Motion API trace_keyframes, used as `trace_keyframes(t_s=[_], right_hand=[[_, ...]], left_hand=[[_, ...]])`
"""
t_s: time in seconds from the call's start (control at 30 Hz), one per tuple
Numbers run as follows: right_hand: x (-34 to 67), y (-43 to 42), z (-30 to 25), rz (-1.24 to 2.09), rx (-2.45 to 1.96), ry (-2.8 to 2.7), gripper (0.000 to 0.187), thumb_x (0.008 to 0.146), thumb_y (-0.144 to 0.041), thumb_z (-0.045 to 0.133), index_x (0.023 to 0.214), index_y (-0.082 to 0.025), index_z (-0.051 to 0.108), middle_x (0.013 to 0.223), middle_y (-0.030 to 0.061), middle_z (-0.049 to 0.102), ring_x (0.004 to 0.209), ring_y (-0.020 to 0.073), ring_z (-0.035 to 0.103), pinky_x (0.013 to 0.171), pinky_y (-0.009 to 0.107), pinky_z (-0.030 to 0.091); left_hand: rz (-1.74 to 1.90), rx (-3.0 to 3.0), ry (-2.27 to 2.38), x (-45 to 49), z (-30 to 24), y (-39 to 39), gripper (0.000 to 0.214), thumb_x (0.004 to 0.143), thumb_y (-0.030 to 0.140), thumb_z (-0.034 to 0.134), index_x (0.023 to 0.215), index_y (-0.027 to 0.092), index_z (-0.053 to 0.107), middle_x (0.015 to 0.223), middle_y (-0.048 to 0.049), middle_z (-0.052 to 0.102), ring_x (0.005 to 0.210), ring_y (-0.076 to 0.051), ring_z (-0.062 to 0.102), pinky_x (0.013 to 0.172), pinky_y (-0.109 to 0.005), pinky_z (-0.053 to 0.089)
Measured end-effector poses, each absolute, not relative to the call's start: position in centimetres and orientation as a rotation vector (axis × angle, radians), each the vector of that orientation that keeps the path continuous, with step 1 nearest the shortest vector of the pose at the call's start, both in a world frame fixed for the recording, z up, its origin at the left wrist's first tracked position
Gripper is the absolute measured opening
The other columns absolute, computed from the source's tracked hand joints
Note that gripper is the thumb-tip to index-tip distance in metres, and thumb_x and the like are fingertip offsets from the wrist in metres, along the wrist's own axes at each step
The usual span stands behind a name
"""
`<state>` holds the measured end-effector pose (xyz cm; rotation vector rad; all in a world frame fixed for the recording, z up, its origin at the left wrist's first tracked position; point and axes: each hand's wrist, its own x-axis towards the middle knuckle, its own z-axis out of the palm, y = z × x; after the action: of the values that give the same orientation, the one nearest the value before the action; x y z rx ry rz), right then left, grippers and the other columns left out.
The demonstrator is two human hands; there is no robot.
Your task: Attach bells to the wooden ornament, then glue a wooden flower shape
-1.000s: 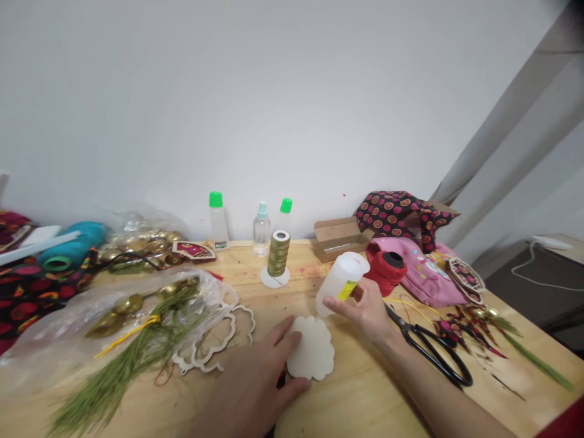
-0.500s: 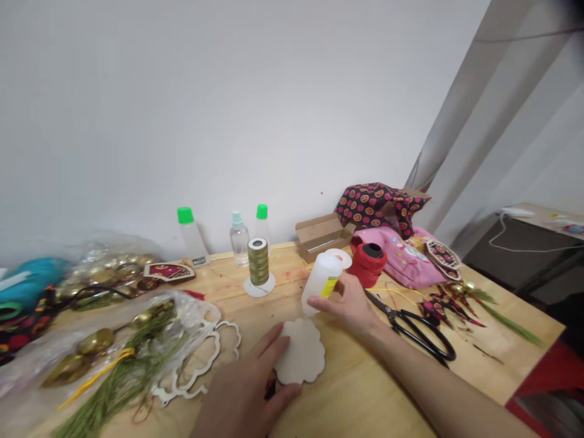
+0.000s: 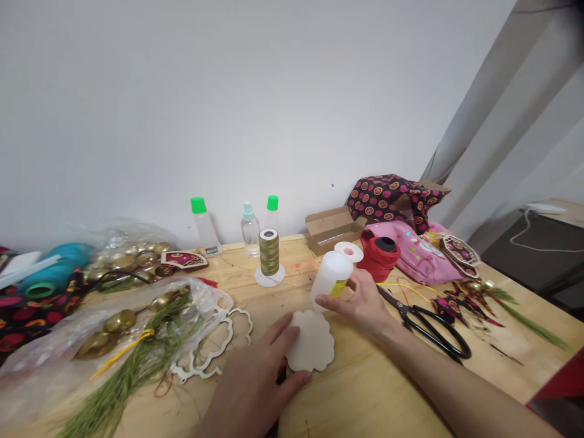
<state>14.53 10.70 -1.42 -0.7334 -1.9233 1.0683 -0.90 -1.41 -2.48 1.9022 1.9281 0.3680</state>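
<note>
My left hand (image 3: 267,368) rests at the left side of a pale, flat, scallop-edged piece (image 3: 311,340), fingertips on its upper left and thumb at its lower edge. With thumb and fingers my right hand (image 3: 360,298) grips a translucent white plastic bottle (image 3: 329,274) with a yellow label. The bottle leans, its broad rounded end up, just beyond the scalloped piece; its lower end is hard to make out. Black-handled scissors (image 3: 440,331) lie to the right of my right wrist. White scalloped outline frames (image 3: 212,353) lie left of my left hand.
An olive thread cone (image 3: 269,254), green-capped bottles (image 3: 205,228) and a spray bottle (image 3: 250,234) stand toward the wall. Red cord (image 3: 378,258), an open cardboard box (image 3: 333,234) and pink fabric (image 3: 415,258) are at the back right. Green tassels (image 3: 132,377) and plastic bags with brass-coloured bells (image 3: 119,321) fill the left.
The view has turned slightly left, so everything sits further right in the picture. Both hands keep nearly the same hold on the scalloped piece and the bottle.
</note>
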Motion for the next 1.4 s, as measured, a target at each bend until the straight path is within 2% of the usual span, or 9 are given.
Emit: trace_keyframes(t_s=[0.1,0.27,0.43,0.63,0.83,0.97,1.1,1.3,1.4], right_hand=[[14.6,10.7,-1.3,1.053,-0.729,-1.937,0.021,0.059,-0.032,0.067,0.064,-0.015,0.055,0.061,-0.0002,0.054,0.057,0.0128,0.049,0.053,0.024,0.042],[14.8,10.9,-1.2,1.093,-0.721,-1.927,0.02,0.06,-0.031,0.067,0.072,-0.016,0.059,0.064,0.0013,0.059,0.059,0.0152,0.052,0.054,0.026,0.044],[14.9,11.0,-0.8,1.181,-0.687,-1.931,0.017,0.059,-0.028,0.067,0.065,-0.016,0.057,0.064,-0.0003,0.058,0.059,0.0138,0.052,0.057,0.025,0.043],[14.9,11.3,-0.6,1.268,-0.659,-1.893,0.016,0.059,-0.025,0.068,0.066,-0.016,0.057,0.064,-0.0015,0.057,0.059,0.0122,0.052,0.057,0.023,0.042],[15.4,12.3,-1.5,1.398,-0.686,-1.78,0.016,0.061,-0.027,0.066,0.064,-0.015,0.057,0.062,-0.0013,0.058,0.055,0.0117,0.052,0.052,0.022,0.041],[15.6,13.0,-2.2,1.396,-0.669,-1.626,0.022,0.061,-0.026,0.066,0.08,-0.016,0.059,0.072,0.0009,0.062,0.064,0.0145,0.055,0.06,0.024,0.043],[15.6,13.0,-2.3,1.405,-0.65,-1.612,0.029,0.062,-0.023,0.066,0.089,-0.016,0.059,0.08,0.0025,0.063,0.073,0.0167,0.057,0.067,0.026,0.044],[15.3,12.4,-1.9,1.396,-0.611,-1.58,0.027,0.063,-0.023,0.066,0.089,-0.017,0.058,0.083,0.0033,0.062,0.074,0.0171,0.057,0.067,0.027,0.045],[15.2,12.1,-1.7,1.352,-0.621,-1.581,0.023,0.064,-0.026,0.065,0.084,-0.017,0.059,0.079,0.0033,0.062,0.072,0.0166,0.057,0.066,0.027,0.045]], left_hand=[[0.387,1.903,1.943,-0.9,-2.7,-1.5,0.039,0.071,0.037,0.047,0.11,0.03,0.048,0.132,0.0001,0.035,0.081,-0.018,0.059,0.073,-0.033,0.044],[0.377,1.903,1.945,-0.9,-2.8,-1.5,0.04,0.071,0.038,0.047,0.11,0.03,0.048,0.132,0.0013,0.035,0.087,-0.021,0.058,0.073,-0.034,0.044],[0.391,1.923,1.944,-1.0,-2.9,-1.5,0.04,0.071,0.037,0.048,0.11,0.031,0.048,0.133,0.0023,0.034,0.09,-0.021,0.057,0.075,-0.034,0.044],[0.408,1.919,1.932,-0.9,-2.6,-1.6,0.042,0.07,0.039,0.049,0.112,0.03,0.047,0.132,0.0009,0.035,0.092,-0.022,0.056,0.078,-0.036,0.043],[0.421,1.968,1.891,-1.2,-2.7,-1.7,0.042,0.074,0.036,0.045,0.115,0.032,0.044,0.134,0.0017,0.031,0.09,-0.022,0.057,0.077,-0.038,0.044],[0.466,1.947,1.892,-1.9,-3.2,-1.9,0.041,0.077,0.033,0.04,0.118,0.032,0.041,0.137,0.0015,0.024,0.101,-0.02,0.052,0.085,-0.035,0.04],[0.456,1.926,1.948,-2.1,-3.3,-1.9,0.043,0.077,0.033,0.04,0.12,0.031,0.039,0.135,0.0013,0.029,0.111,-0.02,0.043,0.091,-0.035,0.036],[0.434,1.92,2.008,-0.8,-2.7,-1.6,0.066,0.066,0.052,0.05,0.125,0.025,0.033,0.134,-0.0026,0.031,0.109,-0.026,0.045,0.087,-0.039,0.039],[0.413,1.94,2.03,-0.2,-2.6,-1.4,0.076,0.063,0.055,0.052,0.127,0.022,0.028,0.134,-0.005,0.032,0.106,-0.028,0.046,0.084,-0.041,0.04]])
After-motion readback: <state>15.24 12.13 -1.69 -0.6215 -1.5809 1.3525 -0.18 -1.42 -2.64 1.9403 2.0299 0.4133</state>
